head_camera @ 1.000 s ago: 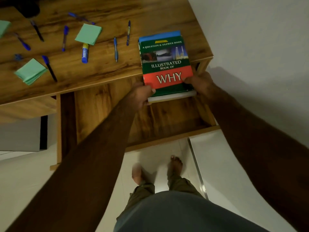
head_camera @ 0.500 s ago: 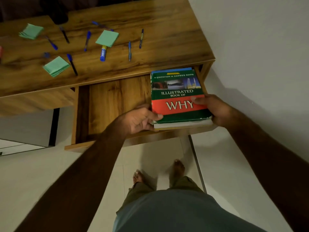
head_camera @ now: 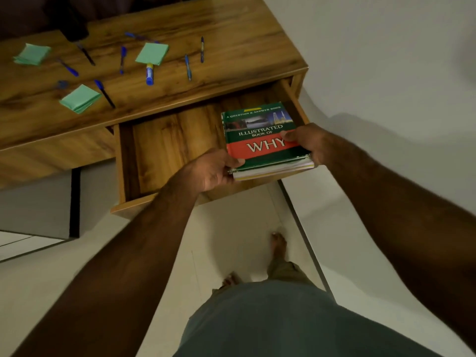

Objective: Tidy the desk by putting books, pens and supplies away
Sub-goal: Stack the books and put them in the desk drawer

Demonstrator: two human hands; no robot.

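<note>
A small stack of books topped by a green-and-red hardback [head_camera: 260, 135] is gripped at its near corners by the left hand [head_camera: 213, 171] and right hand [head_camera: 309, 143], held level over the right end of the open wooden drawer [head_camera: 164, 143], presumably for lowering inside; blue pens [head_camera: 187, 67] lie on the wooden table [head_camera: 231, 47].

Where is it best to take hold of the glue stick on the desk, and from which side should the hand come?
Grip the glue stick across its white middle barrel, coming from above. It lies flat on the desk, long axis pointing toward the drawer edge, and its far end touches the green note pad. So place the fingers on its left and right sides, where the wood is bare.
</note>
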